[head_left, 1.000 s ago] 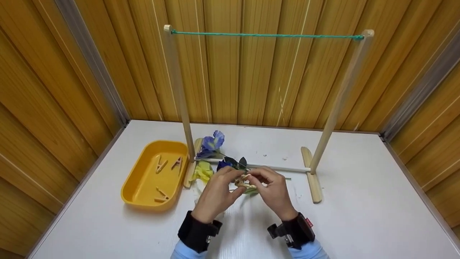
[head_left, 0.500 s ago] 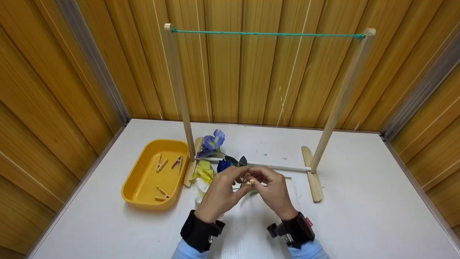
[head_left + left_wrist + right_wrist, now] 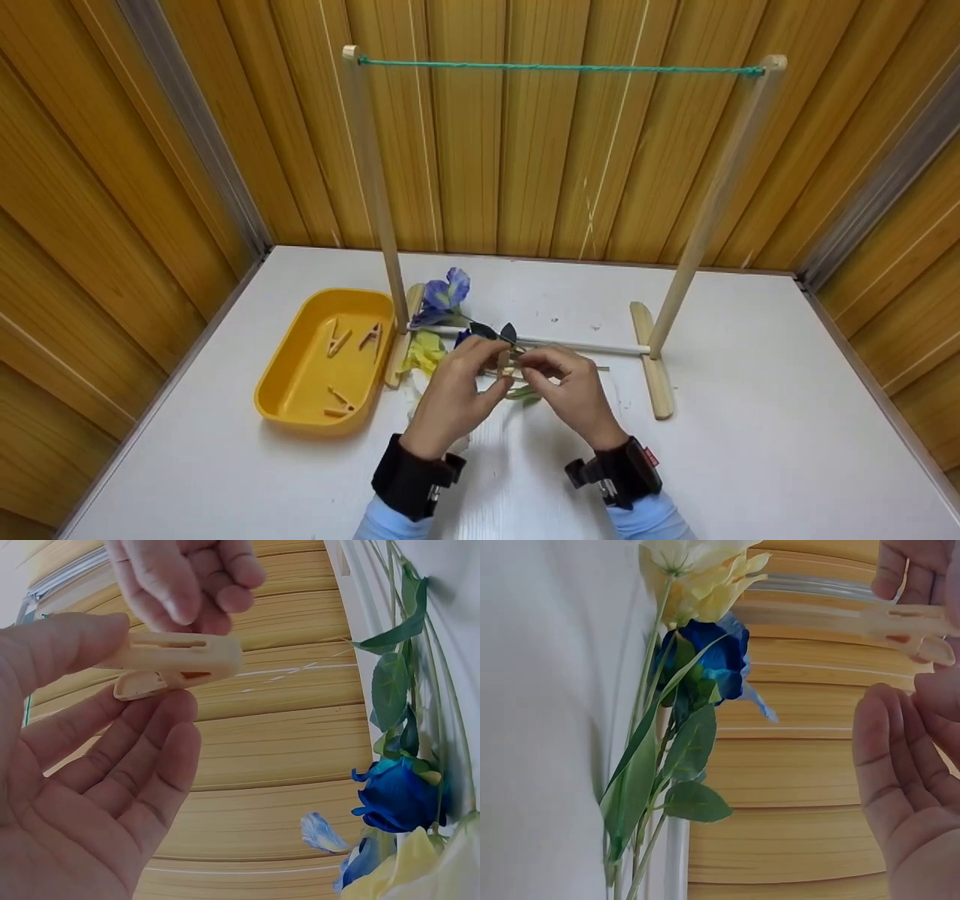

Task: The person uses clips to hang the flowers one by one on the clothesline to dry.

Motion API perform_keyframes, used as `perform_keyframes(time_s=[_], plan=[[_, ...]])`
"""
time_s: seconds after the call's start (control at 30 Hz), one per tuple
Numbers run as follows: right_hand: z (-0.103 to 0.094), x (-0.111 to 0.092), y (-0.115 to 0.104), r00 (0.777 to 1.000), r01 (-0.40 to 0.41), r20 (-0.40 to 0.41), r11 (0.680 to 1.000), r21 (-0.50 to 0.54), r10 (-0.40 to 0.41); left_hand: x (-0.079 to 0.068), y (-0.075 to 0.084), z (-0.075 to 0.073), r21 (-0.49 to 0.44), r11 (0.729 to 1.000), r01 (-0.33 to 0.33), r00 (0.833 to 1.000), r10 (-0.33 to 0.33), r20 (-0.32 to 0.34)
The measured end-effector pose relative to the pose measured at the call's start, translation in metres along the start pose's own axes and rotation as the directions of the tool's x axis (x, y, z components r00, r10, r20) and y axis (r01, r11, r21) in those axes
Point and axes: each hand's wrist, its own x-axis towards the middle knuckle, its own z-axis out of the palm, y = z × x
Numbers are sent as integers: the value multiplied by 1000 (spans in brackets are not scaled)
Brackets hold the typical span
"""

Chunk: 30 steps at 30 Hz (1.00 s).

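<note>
My left hand pinches a pale clothespin between thumb and fingers, above the flower stems. Close to its right side is my right hand, its fingers loosely bent and holding nothing that I can see. The right wrist view shows the clothespin just beyond the right fingers. Beneath and behind the hands lie artificial flowers: a blue rose, a yellow flower, a purple-blue flower and a white flower, partly covered by the left hand in the head view.
On the left stands a yellow tray with 3 clothespins in it. A wooden frame with two posts and a green cord across the top stands behind the hands. A white rod joins its feet.
The clothespin has turned in the fingers and now sits in my left hand. My right fingers have drawn slightly away from it to the right.
</note>
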Motion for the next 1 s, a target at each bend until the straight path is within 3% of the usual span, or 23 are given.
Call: perform_keyframes(time_s=[0.3, 0.67, 0.83, 1.0], plan=[[-5, -4, 21, 990, -33, 128, 985, -166, 55, 0, 0, -2, 23, 1000, 21, 1000, -21, -16], [-1, -11, 39, 944, -64, 266, 897, -438, 197, 0, -1, -2, 57, 998, 8, 1000, -7, -18], [1, -13, 38, 929, -124, 252, 870, -478, 271, 0, -1, -3, 48, 999, 5, 1000, -4, -27], [-1, -16, 35, 930, -135, 223, 838, -529, 291, -1, -2, -6, 63, 998, 7, 1000, -5, -31]])
